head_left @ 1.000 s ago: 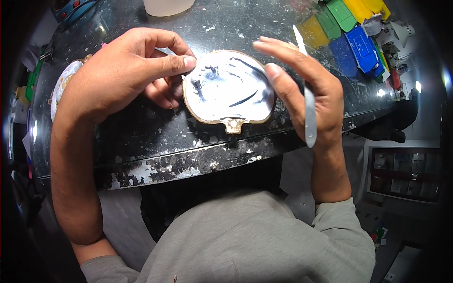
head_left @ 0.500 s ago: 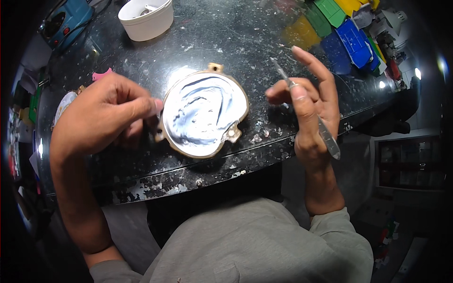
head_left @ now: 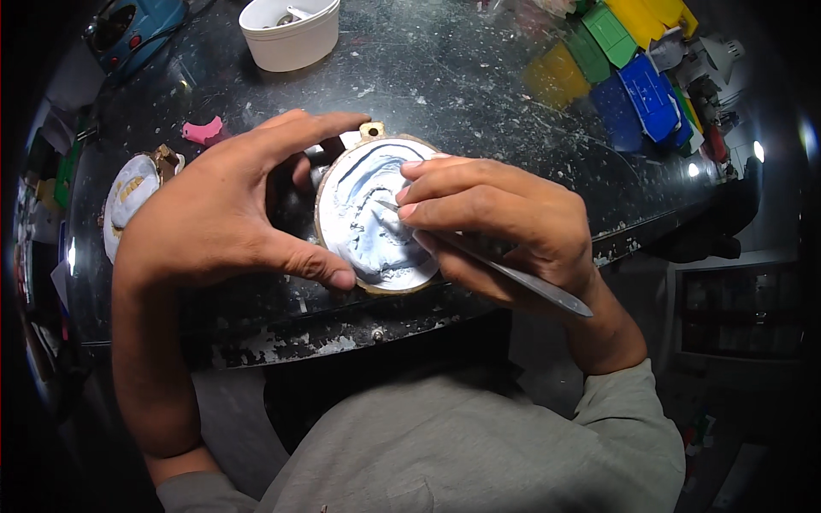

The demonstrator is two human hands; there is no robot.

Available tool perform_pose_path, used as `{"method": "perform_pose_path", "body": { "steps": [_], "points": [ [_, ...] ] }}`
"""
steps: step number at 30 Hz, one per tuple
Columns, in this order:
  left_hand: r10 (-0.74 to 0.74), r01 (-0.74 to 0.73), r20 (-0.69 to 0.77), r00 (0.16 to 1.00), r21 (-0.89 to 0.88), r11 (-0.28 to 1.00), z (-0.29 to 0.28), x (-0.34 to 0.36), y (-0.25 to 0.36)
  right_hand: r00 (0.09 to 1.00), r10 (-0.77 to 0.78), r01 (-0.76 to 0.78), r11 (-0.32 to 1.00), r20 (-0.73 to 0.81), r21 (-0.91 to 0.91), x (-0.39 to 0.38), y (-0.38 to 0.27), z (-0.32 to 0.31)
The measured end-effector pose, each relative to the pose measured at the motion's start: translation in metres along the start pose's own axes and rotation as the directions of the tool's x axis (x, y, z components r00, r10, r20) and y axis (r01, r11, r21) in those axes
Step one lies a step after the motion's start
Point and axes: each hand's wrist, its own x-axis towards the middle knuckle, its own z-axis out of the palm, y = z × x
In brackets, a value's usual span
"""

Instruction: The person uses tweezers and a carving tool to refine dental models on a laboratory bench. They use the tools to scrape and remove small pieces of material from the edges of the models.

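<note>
A round brass flask half [head_left: 373, 130] filled with white plaster [head_left: 376, 253] lies on the dark table before me; a curved, arch-like ridge shows in the plaster. My left hand [head_left: 227, 192] spans its left side, thumb on the near rim and fingers at the far rim, gripping it. In a pen-like pinch, my right hand [head_left: 505, 222] holds a slim metal carving knife [head_left: 522, 278]. The knife's tip is over the middle of the plaster, apparently touching it. Its broad flat end sticks out towards the lower right.
Left of my left wrist lies another brass-edged plaster piece [head_left: 132, 192] with a yellowish arch. A pink piece [head_left: 203, 130] rests beyond it. A white tub [head_left: 291, 38] stands at the back, a blue device [head_left: 137, 34] far left, coloured bins [head_left: 646, 90] far right.
My right hand has come left and down over the plaster, bringing the knife's tip to it. My left hand has spread from a pinch at the rim to a wide grip around the flask half.
</note>
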Motion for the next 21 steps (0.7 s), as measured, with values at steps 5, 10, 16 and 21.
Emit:
{"method": "perform_pose_path", "body": {
  "steps": [5, 10, 16, 21],
  "points": [
    [-0.067, 0.067, -0.011, 0.998, 0.015, 0.998, 0.000, 0.000, 0.004, 0.998, 0.042, -0.045, 0.996, 0.037, 0.074, 0.009, 0.004, -0.003],
    [-0.043, 0.041, -0.024, 0.999, -0.069, 0.997, 0.002, 0.000, -0.001, 0.996, 0.030, -0.037, 0.996, 0.082, 0.080, 0.016, 0.004, -0.005],
    [-0.063, 0.057, -0.026, 0.998, -0.176, 0.983, 0.006, 0.001, -0.004, 0.993, 0.015, -0.022, 0.998, 0.116, 0.053, 0.017, 0.011, -0.005],
    [0.230, -0.167, -0.220, 0.948, 0.271, 0.948, 0.041, 0.003, -0.003, 0.993, -0.020, 0.028, 0.997, 0.116, -0.067, 0.018, 0.009, -0.005]
  ]
}}
